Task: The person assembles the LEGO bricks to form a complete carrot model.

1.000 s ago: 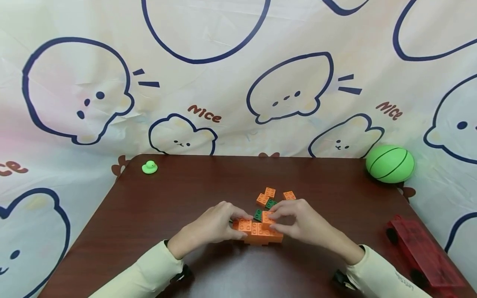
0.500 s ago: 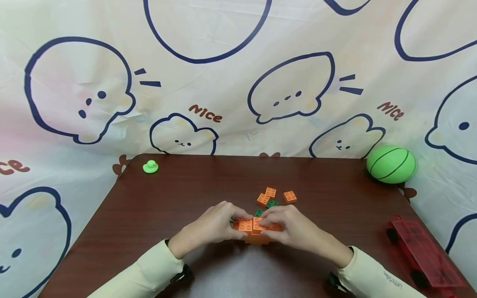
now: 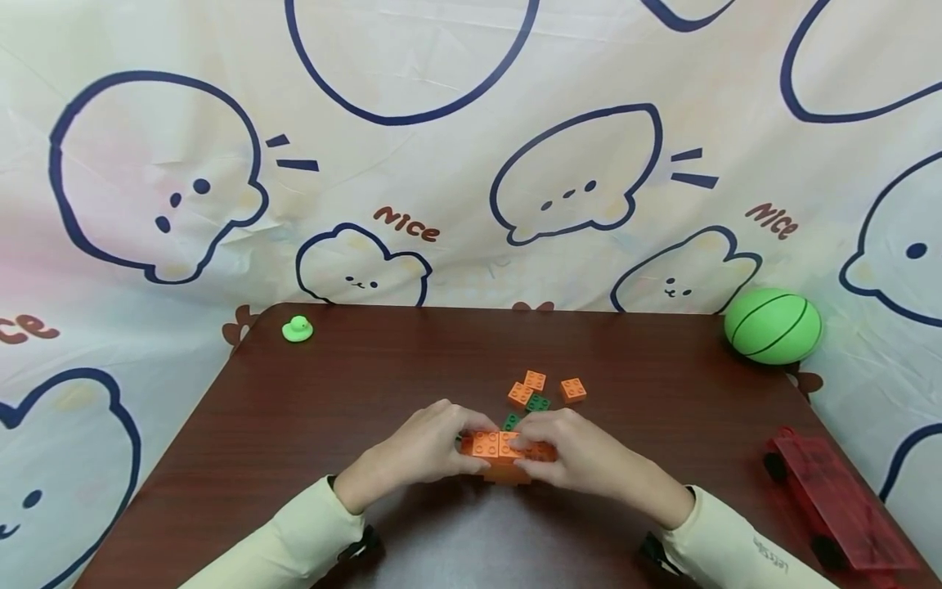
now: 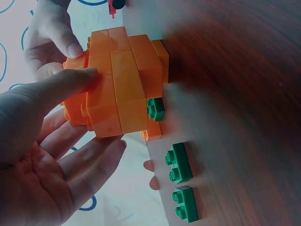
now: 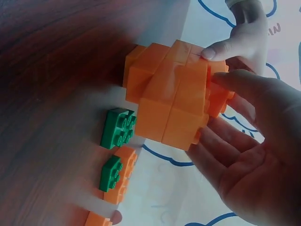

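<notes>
A stepped block of orange toy building bricks (image 3: 506, 472) stands on the table between both hands, wider in the middle than at its base. My left hand (image 3: 423, 442) grips its left end, thumb (image 4: 70, 82) across the near side and fingers behind. On the top layer, two studded orange bricks sit side by side. My right hand (image 3: 581, 446) pinches the right one, an orange building brick (image 5: 218, 96), between thumb and fingers. That brick is partly hidden by the fingers.
Behind the block lie loose orange bricks (image 3: 573, 390) and green bricks (image 3: 538, 402). A green rubber duck (image 3: 298, 329) sits far left, a green ball (image 3: 773, 325) far right. A translucent red toy car (image 3: 835, 499) stands along the right edge of the brown table (image 3: 353, 360).
My right hand has moved left and down with the orange brick, which now sits level beside the other top brick. My left hand has kept its grip in place.
</notes>
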Demonstrator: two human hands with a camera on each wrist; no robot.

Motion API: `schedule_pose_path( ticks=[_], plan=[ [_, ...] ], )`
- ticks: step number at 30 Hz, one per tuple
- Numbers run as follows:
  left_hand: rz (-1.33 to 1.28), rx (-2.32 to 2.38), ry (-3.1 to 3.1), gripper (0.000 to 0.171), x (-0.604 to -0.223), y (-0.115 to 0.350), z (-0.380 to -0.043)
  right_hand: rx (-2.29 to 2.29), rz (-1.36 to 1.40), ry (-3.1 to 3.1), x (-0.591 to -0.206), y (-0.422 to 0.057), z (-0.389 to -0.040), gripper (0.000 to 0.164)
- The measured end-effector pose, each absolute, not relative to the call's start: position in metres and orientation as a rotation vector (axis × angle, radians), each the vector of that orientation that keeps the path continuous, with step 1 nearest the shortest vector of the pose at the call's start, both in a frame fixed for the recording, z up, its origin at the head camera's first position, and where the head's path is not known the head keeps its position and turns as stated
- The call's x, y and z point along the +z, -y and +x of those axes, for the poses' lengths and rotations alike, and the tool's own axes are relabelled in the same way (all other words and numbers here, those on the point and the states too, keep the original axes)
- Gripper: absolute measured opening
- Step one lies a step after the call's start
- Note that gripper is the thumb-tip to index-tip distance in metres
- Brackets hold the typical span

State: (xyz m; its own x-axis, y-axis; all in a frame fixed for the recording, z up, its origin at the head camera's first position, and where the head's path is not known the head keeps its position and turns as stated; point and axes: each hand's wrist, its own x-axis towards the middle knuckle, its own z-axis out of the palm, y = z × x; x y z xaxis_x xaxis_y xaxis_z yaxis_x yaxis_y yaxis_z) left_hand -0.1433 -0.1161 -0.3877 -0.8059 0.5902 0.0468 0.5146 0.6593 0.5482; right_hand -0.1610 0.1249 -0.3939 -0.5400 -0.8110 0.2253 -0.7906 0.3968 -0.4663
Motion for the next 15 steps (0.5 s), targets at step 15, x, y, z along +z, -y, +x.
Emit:
schedule_pose_path(
  ticks=[15],
  plan=[
    [0.91, 0.826, -2.73, 0.032, -0.3873, 0.1168, -0.1444, -0.789, -1.342, -2.547, -0.397, -0.1226, -0.1578, 0.028]
  ],
)
